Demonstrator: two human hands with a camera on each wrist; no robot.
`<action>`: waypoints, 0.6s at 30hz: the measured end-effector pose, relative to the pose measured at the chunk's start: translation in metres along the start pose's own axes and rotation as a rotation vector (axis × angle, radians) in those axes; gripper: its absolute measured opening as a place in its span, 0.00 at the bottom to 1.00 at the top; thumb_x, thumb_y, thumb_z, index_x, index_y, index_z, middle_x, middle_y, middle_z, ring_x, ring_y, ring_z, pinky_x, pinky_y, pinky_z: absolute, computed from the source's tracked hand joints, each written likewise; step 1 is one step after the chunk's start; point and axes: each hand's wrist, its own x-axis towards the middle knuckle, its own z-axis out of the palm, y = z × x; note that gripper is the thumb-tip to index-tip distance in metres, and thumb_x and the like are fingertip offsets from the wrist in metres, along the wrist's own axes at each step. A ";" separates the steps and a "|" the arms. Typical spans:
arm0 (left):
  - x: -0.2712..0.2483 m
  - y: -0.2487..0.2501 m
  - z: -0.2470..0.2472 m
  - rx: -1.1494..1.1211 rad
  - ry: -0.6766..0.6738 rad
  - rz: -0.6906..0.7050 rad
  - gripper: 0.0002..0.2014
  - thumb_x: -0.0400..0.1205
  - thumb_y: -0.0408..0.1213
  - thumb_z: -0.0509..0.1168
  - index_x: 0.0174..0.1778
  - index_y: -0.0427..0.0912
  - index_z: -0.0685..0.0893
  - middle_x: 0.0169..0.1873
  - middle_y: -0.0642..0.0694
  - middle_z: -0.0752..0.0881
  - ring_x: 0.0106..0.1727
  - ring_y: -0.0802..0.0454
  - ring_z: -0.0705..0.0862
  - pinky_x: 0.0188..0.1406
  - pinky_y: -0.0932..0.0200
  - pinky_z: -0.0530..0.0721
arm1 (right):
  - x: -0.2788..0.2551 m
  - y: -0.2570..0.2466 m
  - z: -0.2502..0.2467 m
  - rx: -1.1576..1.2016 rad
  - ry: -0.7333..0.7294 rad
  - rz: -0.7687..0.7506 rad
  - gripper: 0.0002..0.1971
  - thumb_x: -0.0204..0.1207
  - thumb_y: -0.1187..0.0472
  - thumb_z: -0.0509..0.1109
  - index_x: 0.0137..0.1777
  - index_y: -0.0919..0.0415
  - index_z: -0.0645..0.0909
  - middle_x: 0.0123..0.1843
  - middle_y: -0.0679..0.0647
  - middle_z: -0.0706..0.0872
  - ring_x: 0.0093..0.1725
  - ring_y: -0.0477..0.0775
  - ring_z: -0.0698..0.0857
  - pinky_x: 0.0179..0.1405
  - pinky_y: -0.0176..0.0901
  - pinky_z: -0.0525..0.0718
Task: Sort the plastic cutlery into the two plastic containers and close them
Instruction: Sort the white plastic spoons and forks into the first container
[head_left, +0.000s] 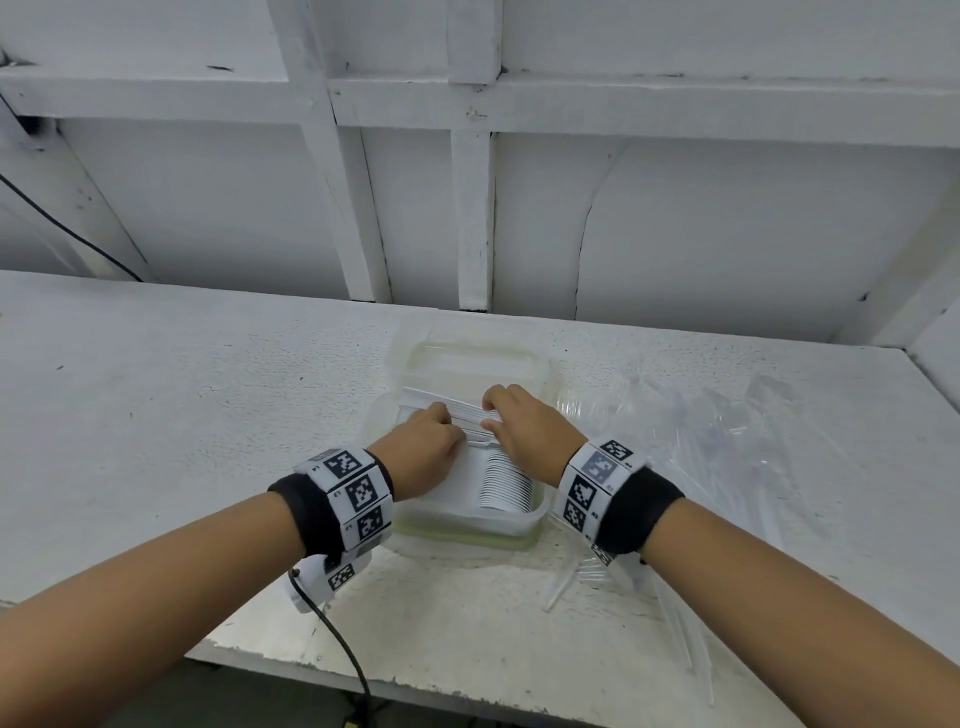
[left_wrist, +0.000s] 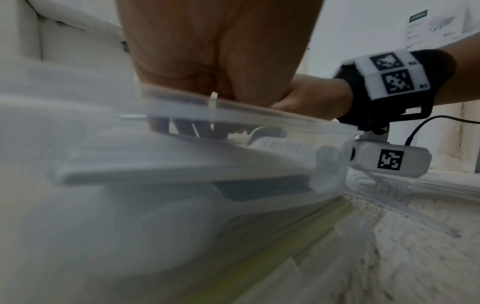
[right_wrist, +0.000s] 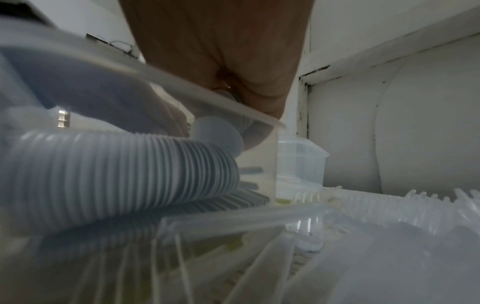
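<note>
From the head view, both forearms reach forward over the white surface (head_left: 208, 395), wrists banded with black-and-white markers. The left hand (head_left: 421, 447) and the right hand (head_left: 524, 431) meet over the near container (head_left: 519, 519), knuckles up and fingers curled down onto a bundle of white spoons (head_left: 457, 410) whose handles slant across its far rim. A nested row of spoon bowls (head_left: 506, 480) lies inside, just under the right wrist. A second container (head_left: 467, 353) stands touching it behind. Clear cutlery (head_left: 727, 457) lies scattered to the right, hard to make out against the surface.

The left wrist view is blurred; the left hand's palm (left_wrist: 213, 53) fills the top, and its fingertips (left_wrist: 182, 127) show only dimly through the container wall. The grip itself cannot be told here.

In the right wrist view, the right hand (right_wrist: 221, 51) dips below the container rim beside the stacked spoon bowls (right_wrist: 124, 164); its fingers are hidden. Clear forks (right_wrist: 389, 216) lie at right.
</note>
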 end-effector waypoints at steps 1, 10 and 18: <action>0.001 0.001 -0.001 -0.005 0.006 -0.003 0.16 0.86 0.33 0.52 0.62 0.35 0.82 0.58 0.37 0.76 0.56 0.41 0.77 0.59 0.53 0.73 | 0.000 0.000 0.000 0.006 0.014 0.003 0.14 0.84 0.59 0.57 0.64 0.66 0.70 0.61 0.62 0.76 0.48 0.63 0.80 0.45 0.47 0.75; 0.010 0.012 -0.013 -0.026 -0.064 -0.087 0.14 0.86 0.34 0.49 0.54 0.33 0.79 0.52 0.36 0.83 0.53 0.40 0.79 0.48 0.56 0.72 | -0.004 0.006 -0.023 0.200 0.165 0.079 0.14 0.83 0.60 0.59 0.64 0.67 0.71 0.61 0.63 0.77 0.57 0.61 0.78 0.55 0.45 0.74; 0.015 0.009 -0.016 -0.006 -0.088 -0.090 0.13 0.86 0.36 0.51 0.55 0.36 0.79 0.52 0.38 0.82 0.53 0.41 0.80 0.50 0.55 0.74 | -0.011 0.012 -0.030 0.281 0.168 0.082 0.13 0.83 0.60 0.60 0.63 0.66 0.72 0.61 0.61 0.79 0.62 0.58 0.77 0.58 0.41 0.72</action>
